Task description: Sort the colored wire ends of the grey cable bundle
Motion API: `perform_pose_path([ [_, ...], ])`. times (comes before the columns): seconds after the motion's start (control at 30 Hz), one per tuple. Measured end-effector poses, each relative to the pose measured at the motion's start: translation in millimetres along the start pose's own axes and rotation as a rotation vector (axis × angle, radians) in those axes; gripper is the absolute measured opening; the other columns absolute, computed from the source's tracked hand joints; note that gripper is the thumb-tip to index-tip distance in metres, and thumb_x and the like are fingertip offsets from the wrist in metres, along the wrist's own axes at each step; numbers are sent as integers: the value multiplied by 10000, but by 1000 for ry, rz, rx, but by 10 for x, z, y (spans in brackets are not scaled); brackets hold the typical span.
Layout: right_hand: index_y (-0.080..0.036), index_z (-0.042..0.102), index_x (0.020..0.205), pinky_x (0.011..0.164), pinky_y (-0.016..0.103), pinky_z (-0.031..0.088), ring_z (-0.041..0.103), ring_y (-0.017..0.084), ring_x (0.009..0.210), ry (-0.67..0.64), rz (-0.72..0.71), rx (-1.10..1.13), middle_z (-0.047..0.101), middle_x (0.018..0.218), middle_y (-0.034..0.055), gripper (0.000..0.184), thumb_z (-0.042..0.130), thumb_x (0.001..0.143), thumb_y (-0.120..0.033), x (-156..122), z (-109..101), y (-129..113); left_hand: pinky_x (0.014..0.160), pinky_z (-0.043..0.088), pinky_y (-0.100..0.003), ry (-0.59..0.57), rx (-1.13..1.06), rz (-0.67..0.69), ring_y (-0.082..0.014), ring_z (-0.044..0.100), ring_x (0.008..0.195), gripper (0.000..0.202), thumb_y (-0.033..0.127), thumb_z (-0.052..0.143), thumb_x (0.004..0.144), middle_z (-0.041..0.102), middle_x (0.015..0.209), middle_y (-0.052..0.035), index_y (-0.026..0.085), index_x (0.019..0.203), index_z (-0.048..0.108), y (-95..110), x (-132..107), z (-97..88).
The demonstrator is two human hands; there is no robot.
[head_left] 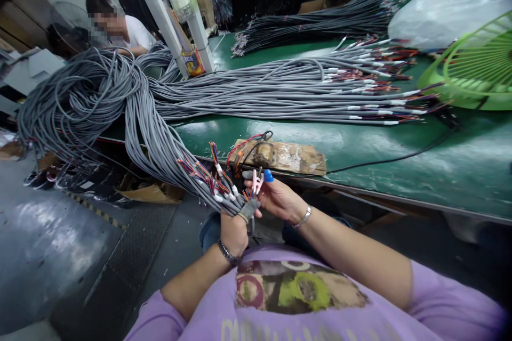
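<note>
My left hand (235, 233) is closed around the end of a thick bundle of grey cables (154, 133). A grey covering wraps its thumb. Stripped cable ends (218, 181), with white wraps and orange, blue and red wires, fan out above this hand. My right hand (280, 201) wears a blue finger cot (268, 176) and is closed at the wire tips. Between its fingers is a small pink clip-like tool (257, 183); its exact kind is unclear. Just beyond the hands, a worn wooden block (294, 157) with red and black leads lies at the table edge.
A long row of grey cables (248, 93) lies across the green table (400, 170). Behind it are black cables (304, 29), a plastic bag (452, 10) and a green fan (476, 66). White posts (160, 10) stand at centre left. A person (134, 34) sits beyond the coils.
</note>
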State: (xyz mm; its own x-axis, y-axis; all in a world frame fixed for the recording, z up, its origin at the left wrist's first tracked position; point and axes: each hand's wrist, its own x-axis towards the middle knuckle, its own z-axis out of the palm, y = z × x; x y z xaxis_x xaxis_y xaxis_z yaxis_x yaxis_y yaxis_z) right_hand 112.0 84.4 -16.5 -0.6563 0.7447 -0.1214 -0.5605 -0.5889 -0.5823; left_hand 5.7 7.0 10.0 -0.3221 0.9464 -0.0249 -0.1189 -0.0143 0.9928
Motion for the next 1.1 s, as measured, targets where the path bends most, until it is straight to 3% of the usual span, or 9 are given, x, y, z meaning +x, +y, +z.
perform_pose_path([
  [0.13,-183,652,974,376,276,468,515,135,501,-3,-35,2,699,825,54,532,739,668,-609,14,29,1,656,473,-279,4,-9,-3,-156,606,586,340,369,699,767,643,527,-25,173,494,649,-6,2,-4],
  [0.33,-172,641,833,451,254,471,548,129,552,76,-44,-39,687,801,59,493,593,781,-660,11,54,-28,619,468,-272,19,-13,-24,-123,534,507,292,356,709,758,645,539,-17,170,536,675,-35,-6,-30],
  [0.43,-177,637,848,448,249,477,551,126,556,62,-66,-48,686,821,58,506,558,796,-674,1,66,-38,645,472,-278,10,0,-11,-121,529,500,323,353,702,766,633,517,-15,170,503,665,-26,-1,-33],
  [0.6,-184,615,892,384,265,492,557,140,526,-37,-32,15,693,808,46,464,568,812,-639,15,61,-12,651,460,-275,-12,-11,5,-137,580,541,303,330,710,760,634,513,-12,168,508,667,24,4,-4],
  [1.1,-173,628,861,310,242,455,586,147,473,-19,-23,141,672,694,20,509,669,712,-657,115,32,92,622,455,-273,-11,8,3,-139,578,525,321,325,706,761,634,505,-15,166,488,650,-49,16,-19],
])
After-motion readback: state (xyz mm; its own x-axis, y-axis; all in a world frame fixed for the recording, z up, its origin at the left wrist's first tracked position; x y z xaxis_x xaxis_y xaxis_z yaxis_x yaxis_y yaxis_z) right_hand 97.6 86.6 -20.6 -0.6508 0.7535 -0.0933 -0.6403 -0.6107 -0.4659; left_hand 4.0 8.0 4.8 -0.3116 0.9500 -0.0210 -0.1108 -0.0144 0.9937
